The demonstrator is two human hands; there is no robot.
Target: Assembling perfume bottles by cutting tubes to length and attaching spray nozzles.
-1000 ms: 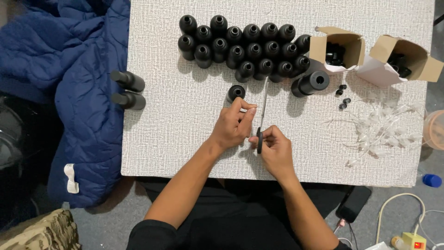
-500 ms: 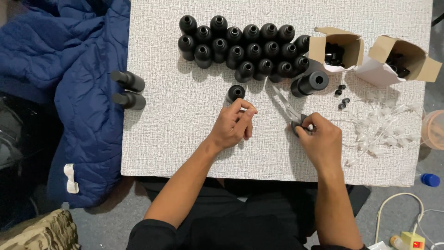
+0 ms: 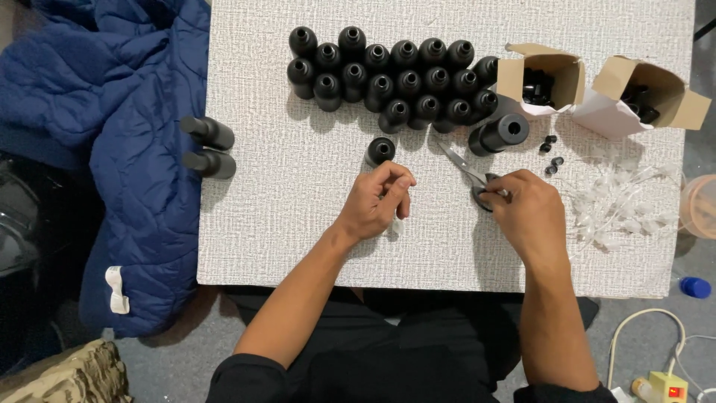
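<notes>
The right hand is closed on the handles of metal scissors, blades flat on the textured white desk. The left hand is curled, pinching a small white piece. A round black bottle stands just beyond its fingers.

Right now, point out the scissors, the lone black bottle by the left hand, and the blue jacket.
scissors [image 3: 456,162], head view, on the blades.
lone black bottle [image 3: 381,150], head view, on its top.
blue jacket [image 3: 127,127], head view, on the quilted fabric.
</notes>
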